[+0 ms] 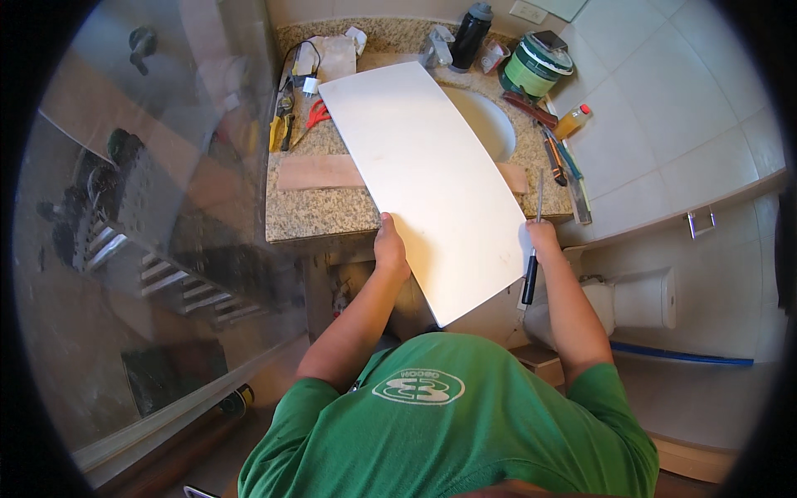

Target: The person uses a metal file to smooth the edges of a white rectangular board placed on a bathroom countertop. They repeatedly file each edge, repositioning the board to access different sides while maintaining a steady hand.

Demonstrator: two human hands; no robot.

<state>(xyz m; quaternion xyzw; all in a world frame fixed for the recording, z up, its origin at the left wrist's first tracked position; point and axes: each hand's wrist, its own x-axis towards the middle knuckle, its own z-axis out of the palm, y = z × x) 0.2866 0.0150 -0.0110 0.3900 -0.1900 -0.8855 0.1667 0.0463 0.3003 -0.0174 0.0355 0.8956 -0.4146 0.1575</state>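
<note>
A large white rectangular panel point(440, 191) slants across the countertop and over its front edge toward me. My left hand point(390, 249) grips the panel's left edge, thumb on top. At the right edge, my right hand point(543, 238) is closed around a black-handled tool point(530, 280) with a thin metal shaft pointing away from me; it also steadies the panel there. Whether that tool is a screwdriver or a file, I cannot tell. Beneath the panel lies a wooden strip point(320, 172), its ends showing on both sides. The fingers under the panel are hidden.
Red-handled scissors point(317, 114) lie on the granite counter point(320, 212), left of the panel. A sink basin point(486, 120) is partly covered. Behind stand a black bottle point(471, 37) and a green tub point(535, 66). A utility knife point(554, 158) lies right; the toilet point(639, 300) is below.
</note>
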